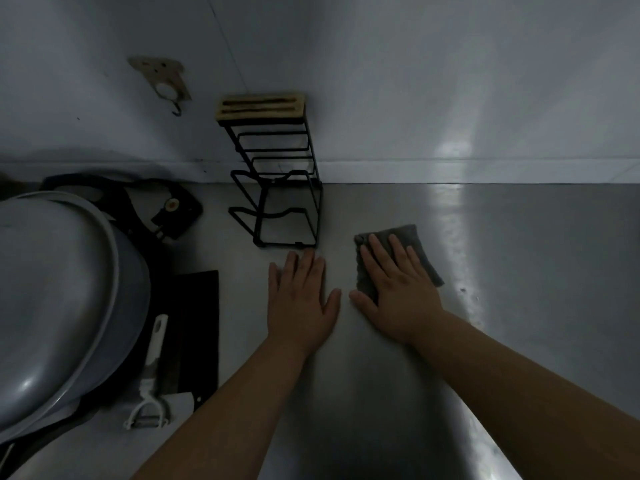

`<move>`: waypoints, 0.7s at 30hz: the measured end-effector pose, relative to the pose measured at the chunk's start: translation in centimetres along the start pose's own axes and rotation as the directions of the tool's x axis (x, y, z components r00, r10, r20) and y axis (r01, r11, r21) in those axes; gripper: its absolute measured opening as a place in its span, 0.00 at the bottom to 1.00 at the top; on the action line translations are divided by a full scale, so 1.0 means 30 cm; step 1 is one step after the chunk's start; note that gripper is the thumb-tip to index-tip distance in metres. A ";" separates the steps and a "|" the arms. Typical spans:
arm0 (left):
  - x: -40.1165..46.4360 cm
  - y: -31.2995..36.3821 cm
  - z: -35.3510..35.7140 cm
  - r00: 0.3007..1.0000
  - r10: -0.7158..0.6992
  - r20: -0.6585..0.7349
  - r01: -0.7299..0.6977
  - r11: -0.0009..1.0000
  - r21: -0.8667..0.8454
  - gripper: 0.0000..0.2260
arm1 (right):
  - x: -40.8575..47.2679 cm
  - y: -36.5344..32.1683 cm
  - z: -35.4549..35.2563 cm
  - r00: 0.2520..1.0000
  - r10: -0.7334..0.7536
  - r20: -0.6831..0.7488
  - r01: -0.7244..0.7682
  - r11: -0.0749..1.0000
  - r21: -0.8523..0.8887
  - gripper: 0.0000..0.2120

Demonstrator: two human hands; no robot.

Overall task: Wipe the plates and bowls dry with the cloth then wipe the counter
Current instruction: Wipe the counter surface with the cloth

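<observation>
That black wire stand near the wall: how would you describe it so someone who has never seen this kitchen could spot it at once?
Start at the steel counter and follow it back to the pale wall. There, just beyond the fingertips of the left hand, stands the wire rack, with nothing in it. It is the only open frame of thin black bars here, topped by a slotted wooden block, unlike the solid grey lid to its left.

Right hand (398, 285) flat on the cloth (401, 252) on the counter (536, 271), left hand (301, 296) just beside it, rack (277, 188) behind, pot lid (59, 299) far left.
</observation>
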State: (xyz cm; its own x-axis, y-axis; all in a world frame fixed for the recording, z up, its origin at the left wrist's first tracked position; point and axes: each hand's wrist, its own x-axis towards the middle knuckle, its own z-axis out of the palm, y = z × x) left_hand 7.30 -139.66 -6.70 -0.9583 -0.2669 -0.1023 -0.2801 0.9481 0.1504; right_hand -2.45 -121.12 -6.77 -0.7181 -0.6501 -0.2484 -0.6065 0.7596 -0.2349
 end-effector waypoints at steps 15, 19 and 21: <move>0.103 0.105 0.063 0.992 0.113 -0.061 -0.116 0.992 -0.044 0.29 | 0.152 0.094 -0.046 0.992 0.006 -0.125 0.000 0.999 0.045 0.35; 0.105 0.099 0.066 0.993 0.106 -0.059 -0.108 0.993 -0.046 0.29 | 0.151 0.054 -0.041 0.996 -0.061 -0.061 0.064 0.997 0.033 0.36; 0.108 0.099 0.069 0.993 0.104 -0.057 -0.108 0.992 -0.058 0.30 | 0.245 0.093 -0.068 0.994 -0.092 -0.051 0.092 0.996 0.007 0.36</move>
State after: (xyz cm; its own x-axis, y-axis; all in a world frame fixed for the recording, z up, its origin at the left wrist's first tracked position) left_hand 3.46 -137.35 -8.61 -0.9840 -0.1758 -0.0298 -0.1781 0.9596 0.2178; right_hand -10.11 -123.74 -7.32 -0.6755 -0.7155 -0.1779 -0.6680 0.6961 -0.2632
